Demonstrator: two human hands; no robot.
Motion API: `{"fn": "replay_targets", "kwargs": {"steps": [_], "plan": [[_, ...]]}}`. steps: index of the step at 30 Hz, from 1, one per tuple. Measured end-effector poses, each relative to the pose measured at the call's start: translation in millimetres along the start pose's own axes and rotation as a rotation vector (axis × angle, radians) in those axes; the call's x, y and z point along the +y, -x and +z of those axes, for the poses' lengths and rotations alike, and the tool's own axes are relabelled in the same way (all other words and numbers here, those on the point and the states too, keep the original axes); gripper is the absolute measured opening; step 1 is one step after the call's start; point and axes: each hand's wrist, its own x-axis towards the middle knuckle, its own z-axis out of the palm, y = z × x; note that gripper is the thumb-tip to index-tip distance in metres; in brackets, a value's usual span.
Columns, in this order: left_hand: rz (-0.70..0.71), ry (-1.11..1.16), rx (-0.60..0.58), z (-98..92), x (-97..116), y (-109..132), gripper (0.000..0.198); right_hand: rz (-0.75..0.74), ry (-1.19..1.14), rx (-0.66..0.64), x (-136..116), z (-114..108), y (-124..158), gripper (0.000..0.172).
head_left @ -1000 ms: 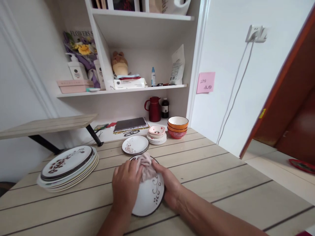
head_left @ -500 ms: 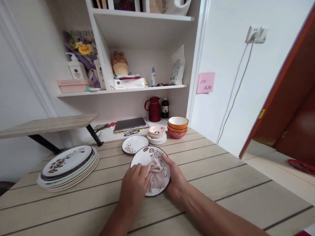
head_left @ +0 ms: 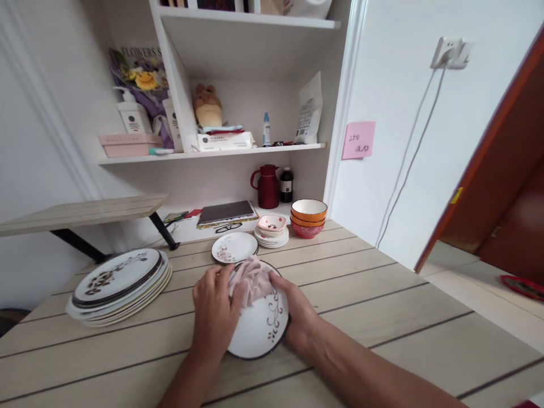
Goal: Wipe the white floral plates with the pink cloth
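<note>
A white plate (head_left: pixel 254 328) with a dark rim and brown flower pattern is tilted toward me above the wooden table. My right hand (head_left: pixel 300 311) grips its right edge, thumb on the face and the other fingers out of sight behind it. My left hand (head_left: pixel 217 309) holds a crumpled pale pink cloth (head_left: pixel 254 281) against the plate's upper part, at the rim. Just beyond lie smaller patterned plates (head_left: pixel 235 247), stacked on the table.
A tall stack of plates (head_left: pixel 117 277) stands at the left. Small dishes (head_left: pixel 272 225) on saucers and stacked bowls (head_left: pixel 309 211) sit at the back. Behind them are a closed laptop (head_left: pixel 226 212), glasses (head_left: pixel 228 228), a red jug (head_left: pixel 268 187) and a dark bottle (head_left: pixel 286 186).
My left hand has moved the cloth from the plate's middle up to its far left edge. The plate has shifted slightly toward me, and its lower face now shows.
</note>
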Motion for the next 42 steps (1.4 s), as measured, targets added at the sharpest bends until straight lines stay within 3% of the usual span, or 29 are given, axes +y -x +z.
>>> {"fn": "replay_targets", "kwargs": {"steps": [3,7,8,10,14,16,18,23,29,33,37,39,42], "plan": [[-0.135,0.406,0.07,4.5,-5,0,0.045,-0.02,-0.053,-0.032,-5,-2,-1,0.05],[-0.724,0.929,0.144,10.9,-19,-5,0.052,-0.064,-0.085,-0.103,-15,-5,-1,0.053],[-0.841,1.061,0.103,10.4,-23,-6,0.054,-0.068,-0.078,-0.117,-17,-7,0,0.054],[-0.942,1.338,-0.076,6.0,-25,-7,0.059,-0.068,-0.049,-0.122,-21,-9,1,0.055],[-0.887,1.765,-0.398,-4.7,-10,-4,0.06,-0.043,0.022,-0.091,-23,-12,-1,0.056],[-0.931,1.9,-0.609,-5.4,1,0,0.061,-0.008,0.055,-0.075,-21,-14,-3,0.056],[-0.933,2.017,-0.694,-3.3,8,4,0.062,0.027,0.087,-0.064,-19,-16,-6,0.057],[-0.884,2.187,-0.707,3.1,6,9,0.065,0.081,0.166,-0.071,-17,-17,-8,0.056],[-0.887,2.239,-0.701,8.0,0,10,0.061,-0.076,0.274,0.025,-16,-11,-4,0.049],[-0.932,2.216,-0.704,9.9,2,12,0.061,-0.289,0.361,0.033,-17,-16,-13,0.052],[-0.989,2.171,-0.575,16.0,2,15,0.057,-0.454,0.562,0.159,-22,-24,-20,0.064],[-1.026,2.15,-0.532,20.3,-1,17,0.056,-0.647,0.74,0.218,-28,-25,-18,0.069],[-1.103,2.12,-0.484,26.0,-8,18,0.057,-1.082,1.025,0.31,-36,-24,-5,0.069]]}}
